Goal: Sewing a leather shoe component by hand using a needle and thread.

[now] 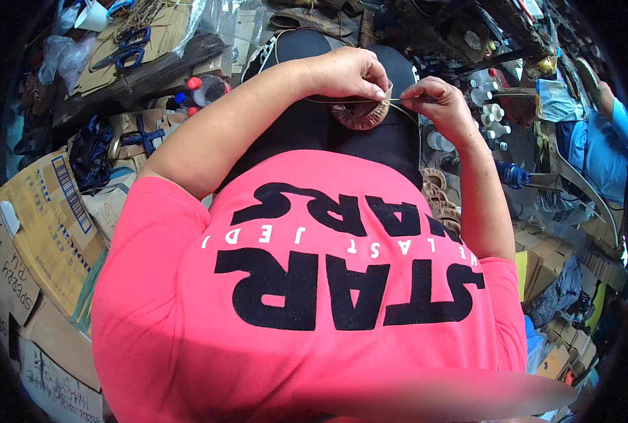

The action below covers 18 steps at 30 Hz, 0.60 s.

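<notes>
cluttered workshop floor, cardboard boxes (39, 233), blue scissors (125, 48), plastic bottles (489, 113)

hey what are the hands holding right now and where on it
The left hand grips the woven brown piece at its top edge; the right hand pinches a thin strand running from it.

Rough woven straw piece (360, 115)

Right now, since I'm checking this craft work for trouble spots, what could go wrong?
The thin strand stretched between the left hand and right hand might snap or slip from the fingers. The brown woven piece rests on the lap, so it could slide off into the clutter.
</notes>
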Tool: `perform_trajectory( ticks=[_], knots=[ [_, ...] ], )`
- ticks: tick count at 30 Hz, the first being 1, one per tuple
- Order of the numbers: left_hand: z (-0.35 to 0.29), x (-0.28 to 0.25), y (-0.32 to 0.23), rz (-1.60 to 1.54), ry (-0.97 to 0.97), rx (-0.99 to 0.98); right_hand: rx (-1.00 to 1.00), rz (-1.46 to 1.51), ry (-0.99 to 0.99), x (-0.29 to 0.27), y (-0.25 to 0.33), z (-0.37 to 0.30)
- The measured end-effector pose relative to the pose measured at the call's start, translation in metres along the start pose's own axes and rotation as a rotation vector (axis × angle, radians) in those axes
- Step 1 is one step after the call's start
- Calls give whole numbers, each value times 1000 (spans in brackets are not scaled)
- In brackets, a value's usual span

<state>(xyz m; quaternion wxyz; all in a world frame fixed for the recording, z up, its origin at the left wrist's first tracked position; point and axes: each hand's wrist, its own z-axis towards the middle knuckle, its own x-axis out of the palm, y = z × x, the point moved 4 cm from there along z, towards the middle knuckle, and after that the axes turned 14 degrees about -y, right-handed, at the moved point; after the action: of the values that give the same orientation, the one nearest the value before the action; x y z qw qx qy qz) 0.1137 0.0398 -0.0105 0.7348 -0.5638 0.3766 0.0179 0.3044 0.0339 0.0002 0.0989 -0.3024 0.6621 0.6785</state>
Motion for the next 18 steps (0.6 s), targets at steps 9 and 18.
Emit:
perform_trajectory(
  ticks=[9,18],
  knots=[
    [-3,13,19,-438,96,-215,-6,177,4,20,-13,-11],
    [-2,11,14,-324,203,-94,-188,-150,-42,15,21,-30]
  ],
)
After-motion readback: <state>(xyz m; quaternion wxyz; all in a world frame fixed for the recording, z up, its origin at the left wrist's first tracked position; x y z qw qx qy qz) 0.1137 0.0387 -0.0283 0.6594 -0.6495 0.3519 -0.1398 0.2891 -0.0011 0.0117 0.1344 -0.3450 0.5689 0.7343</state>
